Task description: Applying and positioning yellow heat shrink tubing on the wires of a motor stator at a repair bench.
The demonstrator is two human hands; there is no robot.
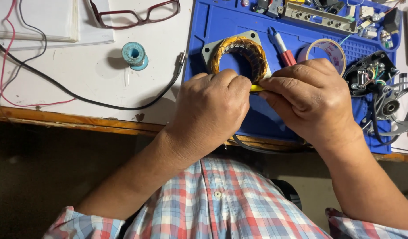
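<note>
My left hand (210,108) and my right hand (312,99) meet over the blue work mat (221,22), knuckles up. Both pinch a small yellow piece (257,88) between their fingertips; most of it is hidden. Just beyond the fingers lies a motor stator (238,55), a ring of copper windings wrapped in yellow tape on a grey square frame. A red-handled screwdriver (282,48) lies to its right, beside a roll of clear tape (330,48).
Red-framed glasses (135,15) and a teal spool of solder (134,54) sit on the white tabletop at left, crossed by black and red wires (58,88). A black part with coloured wiring (370,73) and small parts lie on the mat's right. The table's wooden edge (67,119) runs below.
</note>
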